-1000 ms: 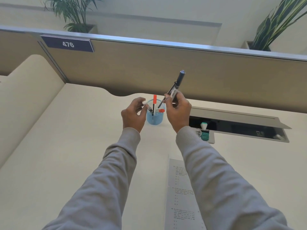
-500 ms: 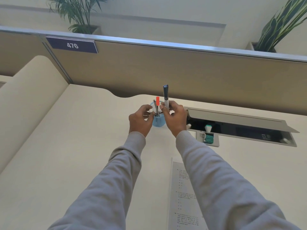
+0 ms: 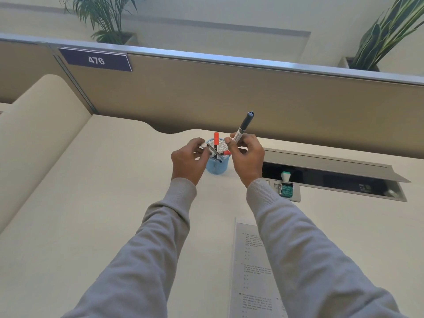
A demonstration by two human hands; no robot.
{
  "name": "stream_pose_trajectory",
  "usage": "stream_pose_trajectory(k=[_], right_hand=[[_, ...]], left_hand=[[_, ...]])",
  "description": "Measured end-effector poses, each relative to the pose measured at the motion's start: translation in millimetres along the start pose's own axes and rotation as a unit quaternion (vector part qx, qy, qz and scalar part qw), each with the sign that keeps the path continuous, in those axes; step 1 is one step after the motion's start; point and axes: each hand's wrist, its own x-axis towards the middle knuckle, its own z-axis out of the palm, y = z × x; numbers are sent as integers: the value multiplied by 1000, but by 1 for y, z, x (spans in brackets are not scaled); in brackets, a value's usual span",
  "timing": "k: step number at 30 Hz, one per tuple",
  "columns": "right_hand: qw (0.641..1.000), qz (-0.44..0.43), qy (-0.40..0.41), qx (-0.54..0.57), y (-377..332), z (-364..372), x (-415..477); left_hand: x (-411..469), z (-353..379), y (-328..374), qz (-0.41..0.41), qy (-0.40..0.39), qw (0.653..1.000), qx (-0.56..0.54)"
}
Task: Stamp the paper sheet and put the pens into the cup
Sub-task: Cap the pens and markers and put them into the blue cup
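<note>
A blue mesh cup (image 3: 216, 167) stands on the desk between my hands, with a red-capped pen (image 3: 216, 143) upright in it and another red-tipped one leaning inside. My right hand (image 3: 246, 157) pinches a black-capped marker (image 3: 243, 125) that tilts up and to the right, just right of the cup's rim. My left hand (image 3: 188, 160) holds a thin dark pen (image 3: 214, 153) slanting down into the cup's mouth. The printed paper sheet (image 3: 250, 271) lies near me under my right sleeve. A green-and-white stamp (image 3: 286, 184) sits right of the cup.
A grey pad or tray (image 3: 296, 196) carries the stamp. An open cable trough with a raised lid (image 3: 332, 166) runs along the desk's back right. A tan partition (image 3: 229, 99) with a "476" sign walls off the far edge; plants stand behind it.
The black-capped marker in my right hand has swung from upright over the cup to a rightward tilt, lifted higher. My left hand stays at the cup's left rim.
</note>
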Motion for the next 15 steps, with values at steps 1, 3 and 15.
stream_pose_trajectory(k=[1, 3, 15], right_hand=[[1000, -4, -4, -3, 0, 0, 0], [1000, -3, -10, -13, 2, 0, -2], [997, 69, -42, -14, 1, 10, -11]], left_hand=[[1, -4, 3, 6, 9, 1000, -2], [3, -13, 9, 14, 28, 999, -12], [12, -58, 32, -16, 142, 983, -116]])
